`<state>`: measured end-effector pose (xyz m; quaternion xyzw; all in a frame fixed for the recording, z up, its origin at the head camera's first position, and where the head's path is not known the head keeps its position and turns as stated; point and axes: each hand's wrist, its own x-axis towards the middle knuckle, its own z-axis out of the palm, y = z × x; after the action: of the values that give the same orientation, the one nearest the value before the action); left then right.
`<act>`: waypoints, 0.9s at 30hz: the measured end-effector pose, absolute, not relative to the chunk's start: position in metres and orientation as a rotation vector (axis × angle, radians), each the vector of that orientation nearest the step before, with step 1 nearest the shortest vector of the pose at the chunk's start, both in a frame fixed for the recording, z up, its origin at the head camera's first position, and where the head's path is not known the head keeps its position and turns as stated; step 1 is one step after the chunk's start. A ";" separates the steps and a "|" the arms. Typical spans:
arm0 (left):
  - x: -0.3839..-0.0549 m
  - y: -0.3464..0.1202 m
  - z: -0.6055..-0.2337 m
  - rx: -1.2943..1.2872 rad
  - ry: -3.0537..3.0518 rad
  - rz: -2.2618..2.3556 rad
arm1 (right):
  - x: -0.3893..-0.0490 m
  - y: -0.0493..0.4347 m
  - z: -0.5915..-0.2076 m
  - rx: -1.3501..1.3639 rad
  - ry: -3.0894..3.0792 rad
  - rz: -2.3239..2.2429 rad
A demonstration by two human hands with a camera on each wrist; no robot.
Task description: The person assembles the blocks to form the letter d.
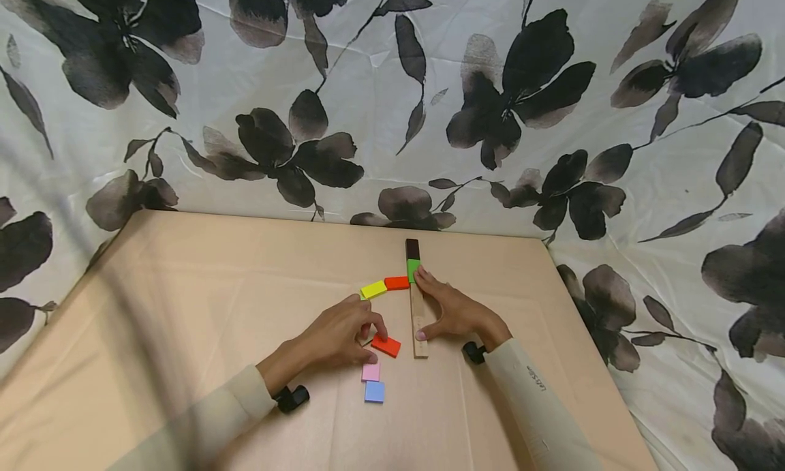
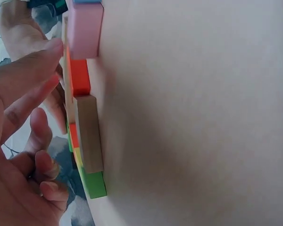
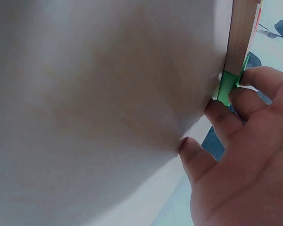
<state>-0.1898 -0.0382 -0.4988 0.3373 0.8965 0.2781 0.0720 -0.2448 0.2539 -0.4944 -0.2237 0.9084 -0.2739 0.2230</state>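
Observation:
In the head view a long wooden strip lies lengthwise, with a green block and a black block in line beyond it. My right hand rests along it, fingers touching the green block and thumb on the strip. A red block and a yellow block curve off to the left. My left hand is over the curve's left side, its index fingertip at another red block and its thumb at a pink block. A blue block adjoins the pink one.
The left wrist view shows a short wooden block and another green block, mostly hidden by my left hand in the head view. Everything lies on a tan tabletop. Behind it hangs a white cloth with dark flowers.

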 end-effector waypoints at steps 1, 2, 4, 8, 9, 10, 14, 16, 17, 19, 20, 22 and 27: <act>-0.188 -0.039 -0.498 1.024 2.681 0.836 | -0.245 0.254 -0.494 -0.623 2.507 -0.755; -0.185 -0.041 -0.497 1.033 2.669 0.834 | -0.244 0.254 -0.494 -0.629 2.506 -0.755; -0.181 -0.043 -0.497 1.054 2.649 0.829 | -0.244 0.255 -0.495 -0.640 2.503 -0.755; -0.175 -0.045 -0.498 1.076 2.642 0.821 | -0.243 0.256 -0.495 -0.652 2.501 -0.752; -0.174 -0.044 -0.499 1.082 2.642 0.823 | -0.243 0.256 -0.495 -0.652 2.502 -0.751; -0.172 -0.043 -0.500 1.087 2.637 0.827 | -0.242 0.256 -0.495 -0.650 2.500 -0.751; -0.166 -0.037 -0.502 1.123 2.615 0.835 | -0.242 0.256 -0.495 -0.642 2.501 -0.748; -0.163 -0.032 -0.502 1.148 2.609 0.827 | -0.242 0.255 -0.494 -0.644 2.502 -0.749; -0.162 -0.030 -0.502 1.160 2.611 0.818 | -0.242 0.256 -0.495 -0.648 2.503 -0.749; -0.161 -0.024 -0.502 1.175 2.617 0.795 | -0.243 0.257 -0.494 -0.656 2.504 -0.751; -0.161 -0.021 -0.502 1.185 2.622 0.787 | -0.243 0.257 -0.494 -0.661 2.505 -0.755; -0.161 -0.015 -0.503 1.209 2.636 0.769 | -0.242 0.258 -0.494 -0.668 2.506 -0.759; -0.161 -0.003 -0.503 1.238 2.677 0.763 | -0.241 0.259 -0.494 -0.681 2.515 -0.757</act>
<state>-0.1613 -0.0034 -0.5033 0.4061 0.8776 0.2503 0.0476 -0.2409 0.2586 -0.4941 -0.2453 0.9057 -0.2727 0.2124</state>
